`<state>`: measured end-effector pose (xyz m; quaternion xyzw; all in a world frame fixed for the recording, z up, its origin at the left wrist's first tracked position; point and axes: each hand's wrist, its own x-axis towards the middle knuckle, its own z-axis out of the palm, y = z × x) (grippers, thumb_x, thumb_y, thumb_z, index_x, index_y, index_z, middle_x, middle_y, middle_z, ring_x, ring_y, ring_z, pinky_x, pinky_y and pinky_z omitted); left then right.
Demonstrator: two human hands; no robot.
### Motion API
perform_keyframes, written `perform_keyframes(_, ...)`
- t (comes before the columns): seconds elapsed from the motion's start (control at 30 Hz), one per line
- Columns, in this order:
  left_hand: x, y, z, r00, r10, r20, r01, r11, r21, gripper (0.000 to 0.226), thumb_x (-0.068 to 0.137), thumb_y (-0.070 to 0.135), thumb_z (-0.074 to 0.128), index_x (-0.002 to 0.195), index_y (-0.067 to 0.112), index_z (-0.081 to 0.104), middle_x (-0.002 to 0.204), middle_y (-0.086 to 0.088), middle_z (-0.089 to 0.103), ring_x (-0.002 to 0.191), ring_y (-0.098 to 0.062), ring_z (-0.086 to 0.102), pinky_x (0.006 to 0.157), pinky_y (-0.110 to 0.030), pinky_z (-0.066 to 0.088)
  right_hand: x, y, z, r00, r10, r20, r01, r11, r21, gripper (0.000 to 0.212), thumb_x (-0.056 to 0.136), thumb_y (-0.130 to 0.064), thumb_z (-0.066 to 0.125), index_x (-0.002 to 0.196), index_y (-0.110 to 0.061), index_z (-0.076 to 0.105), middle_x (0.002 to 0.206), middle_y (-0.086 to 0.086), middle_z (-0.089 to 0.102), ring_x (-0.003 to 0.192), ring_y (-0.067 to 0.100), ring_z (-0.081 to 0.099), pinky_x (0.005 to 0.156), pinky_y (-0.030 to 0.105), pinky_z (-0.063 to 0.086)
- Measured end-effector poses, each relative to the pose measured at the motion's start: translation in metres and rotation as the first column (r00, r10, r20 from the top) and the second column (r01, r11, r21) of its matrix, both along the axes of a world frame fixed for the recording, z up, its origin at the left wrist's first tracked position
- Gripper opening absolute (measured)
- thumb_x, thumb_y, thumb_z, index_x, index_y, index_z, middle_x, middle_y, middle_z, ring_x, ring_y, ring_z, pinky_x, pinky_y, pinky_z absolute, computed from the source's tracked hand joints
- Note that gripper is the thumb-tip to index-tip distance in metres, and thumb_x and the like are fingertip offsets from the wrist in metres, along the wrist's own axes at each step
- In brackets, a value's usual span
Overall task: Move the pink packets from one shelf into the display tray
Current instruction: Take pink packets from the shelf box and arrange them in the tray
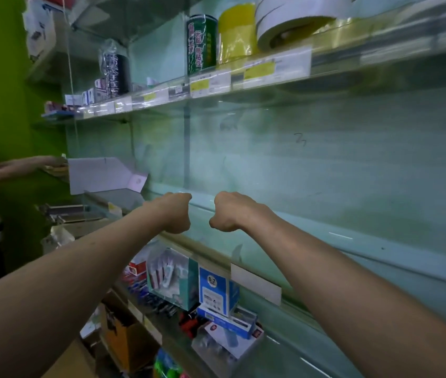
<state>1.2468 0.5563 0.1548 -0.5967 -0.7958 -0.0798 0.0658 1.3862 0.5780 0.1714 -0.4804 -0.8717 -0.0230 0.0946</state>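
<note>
My left hand (174, 212) and my right hand (228, 211) reach side by side over the front lip of the middle glass shelf (325, 236). The fingers of both hands curl down behind the wrists and are hidden, so what they touch does not show. A white cardboard display tray (99, 174) with a pink-tinted flap stands on the same shelf level to the left. Small pink and white packets (99, 91) sit on the upper shelf at the far left, next to a dark wrapped roll.
The upper shelf (216, 85) carries a green roll (201, 43), a yellow roll and a large white tape roll (292, 20). Below my arms hang blue and teal stationery boxes (216, 290). Another person's arm (25, 165) reaches toward the tray from the left. A cardboard box (126, 339) sits low.
</note>
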Motion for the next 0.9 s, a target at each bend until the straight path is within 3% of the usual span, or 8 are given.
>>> perform_keyframes(0.2,-0.058,0.023,-0.002,0.999,-0.044,-0.025,0.043,0.998,-0.044,0.073,0.089,0.014,0.053,0.151,0.015,0.017,0.154,-0.008,0.029,0.138,-0.027,0.032,0.111,-0.041,0.034,-0.058,0.017,-0.002,0.997,-0.079,0.016,0.08,0.997,-0.024,0.025,0.091,-0.011,0.049,0.069,-0.013,0.037,0.069,0.002,0.042,0.055,0.016,0.039,0.047,0.025,0.031)
perform_keyframes(0.4,-0.126,0.042,0.002,0.996,-0.063,-0.067,0.058,0.995,-0.082,0.064,0.082,0.021,0.059,0.142,0.016,0.036,0.141,-0.009,0.042,0.125,-0.027,0.045,0.102,-0.039,0.044,-0.126,0.028,-0.005,0.99,-0.143,0.012,0.143,0.986,-0.085,0.026,0.092,-0.021,0.051,0.07,-0.013,0.039,0.071,0.002,0.045,0.062,0.019,0.046,0.05,0.027,0.034)
perform_keyframes(0.57,-0.176,0.056,0.005,0.992,-0.073,-0.103,0.064,0.994,-0.088,0.063,0.082,0.025,0.06,0.141,0.018,0.038,0.137,-0.011,0.044,0.12,-0.028,0.048,0.096,-0.035,0.046,-0.176,0.033,-0.005,0.986,-0.165,0.023,0.167,0.982,-0.093,0.015,0.094,-0.021,0.049,0.085,-0.009,0.05,0.085,0.006,0.052,0.078,0.025,0.051,0.052,0.027,0.036)
perform_keyframes(0.63,-0.192,0.064,0.003,0.992,-0.076,-0.098,0.067,0.994,-0.088,0.061,0.085,0.024,0.059,0.141,0.017,0.038,0.135,-0.013,0.044,0.116,-0.029,0.05,0.094,-0.034,0.047,-0.194,0.04,-0.006,0.984,-0.174,0.035,0.177,0.98,-0.094,0.018,0.095,-0.023,0.049,0.083,-0.009,0.049,0.083,0.006,0.051,0.08,0.025,0.052,0.058,0.029,0.039)
perform_keyframes(0.9,-0.246,0.108,-0.007,0.995,-0.086,-0.046,0.082,0.994,-0.072,0.061,0.085,0.022,0.06,0.14,0.014,0.037,0.137,-0.014,0.045,0.122,-0.029,0.044,0.096,-0.035,0.044,-0.245,0.084,-0.012,0.975,-0.209,0.07,0.214,0.973,-0.083,0.025,0.095,-0.018,0.047,0.072,-0.011,0.041,0.072,0.004,0.044,0.06,0.018,0.044,0.048,0.027,0.033)
